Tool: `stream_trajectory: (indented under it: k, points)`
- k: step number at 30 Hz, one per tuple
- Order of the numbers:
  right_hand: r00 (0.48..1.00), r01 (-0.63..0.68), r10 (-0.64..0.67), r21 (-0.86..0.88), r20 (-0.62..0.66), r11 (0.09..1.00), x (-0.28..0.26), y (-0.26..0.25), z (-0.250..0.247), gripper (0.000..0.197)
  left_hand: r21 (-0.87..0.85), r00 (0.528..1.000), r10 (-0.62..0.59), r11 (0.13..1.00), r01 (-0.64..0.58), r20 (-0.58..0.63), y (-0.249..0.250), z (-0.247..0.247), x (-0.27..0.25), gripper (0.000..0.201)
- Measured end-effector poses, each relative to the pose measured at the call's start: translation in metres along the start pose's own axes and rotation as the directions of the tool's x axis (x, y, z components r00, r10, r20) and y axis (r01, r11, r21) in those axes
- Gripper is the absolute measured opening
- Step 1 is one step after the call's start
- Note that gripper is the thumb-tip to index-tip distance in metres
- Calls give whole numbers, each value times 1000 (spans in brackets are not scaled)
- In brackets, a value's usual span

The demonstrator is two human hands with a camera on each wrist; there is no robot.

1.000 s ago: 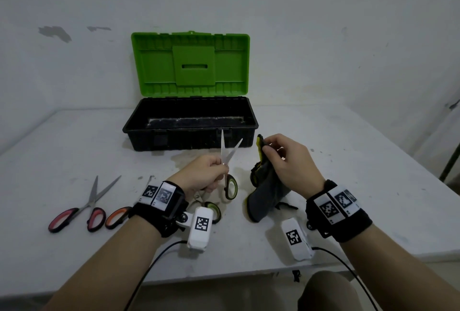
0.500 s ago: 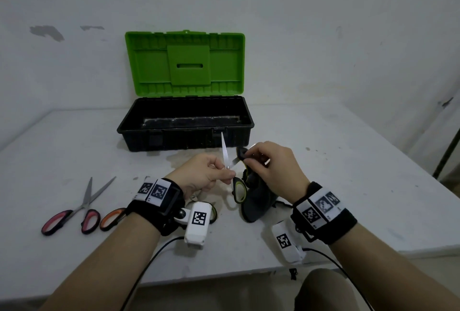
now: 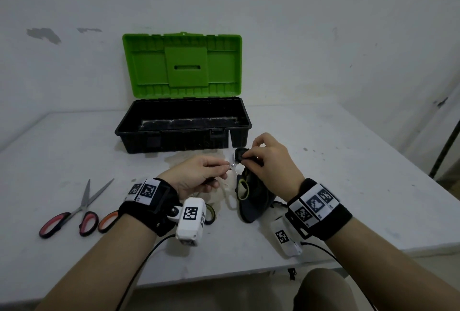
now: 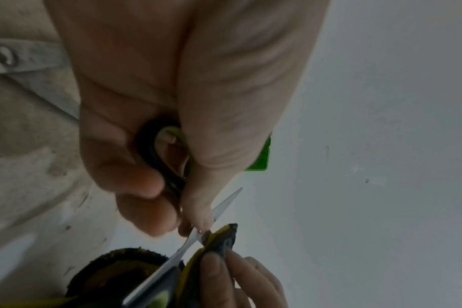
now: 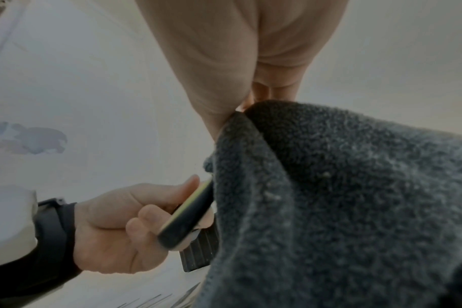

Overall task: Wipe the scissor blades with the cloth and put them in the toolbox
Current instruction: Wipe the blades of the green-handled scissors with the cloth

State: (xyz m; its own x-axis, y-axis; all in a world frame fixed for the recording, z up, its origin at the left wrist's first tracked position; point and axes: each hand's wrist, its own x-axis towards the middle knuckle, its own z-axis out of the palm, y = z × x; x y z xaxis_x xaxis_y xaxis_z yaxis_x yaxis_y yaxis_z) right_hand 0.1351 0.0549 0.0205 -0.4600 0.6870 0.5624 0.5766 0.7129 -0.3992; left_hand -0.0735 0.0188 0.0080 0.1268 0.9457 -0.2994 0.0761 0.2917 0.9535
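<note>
My left hand [image 3: 222, 170] grips a pair of black-and-green scissors [image 3: 231, 146] by one handle, just in front of the toolbox. The blades stand apart, and one bare blade [image 4: 226, 205] points up. My right hand [image 3: 245, 156] pinches a dark grey cloth [image 3: 254, 201] around the other blade, close to the pivot. The rest of the cloth [image 5: 330, 187] hangs down to the table. The free handle ring [image 3: 242, 189] shows against the cloth. The black toolbox [image 3: 183, 134] stands open with its green lid [image 3: 181, 64] upright.
Red-handled scissors [image 3: 74, 211] lie on the white table [image 3: 336, 174] at the left, with an orange handle [image 3: 107, 221] beside them, partly hidden by my left wrist. A dark green-edged ring [image 3: 210, 214] lies under my left hand. The wall stands right behind the toolbox.
My right hand has brought the cloth leftward to the scissors and pinched it around one blade. The left hand has kept the open scissors nearly in place.
</note>
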Motion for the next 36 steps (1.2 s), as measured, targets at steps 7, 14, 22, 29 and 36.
stream_trajectory:
  k: [7,14,22,29,36]
  points:
    - [994,-69,69,-7,82,998,-2,-2,0,20,50,996,-4,999,9,-93,2,5,4,18]
    - [997,-56,63,150,-43,987,-6,-3,-1,14,151,995,-81,985,88,-53,-2,2,2,19]
    - [999,6,-12,121,49,993,-10,-4,0,30,114,994,-75,990,84,-80,-5,7,5,21]
    - [994,81,-85,63,74,995,-8,-6,6,17,150,999,-33,988,38,-39,-3,13,4,21]
    - [993,-119,118,-55,-27,991,7,15,-8,14,142,996,-39,989,49,-77,-7,7,4,22]
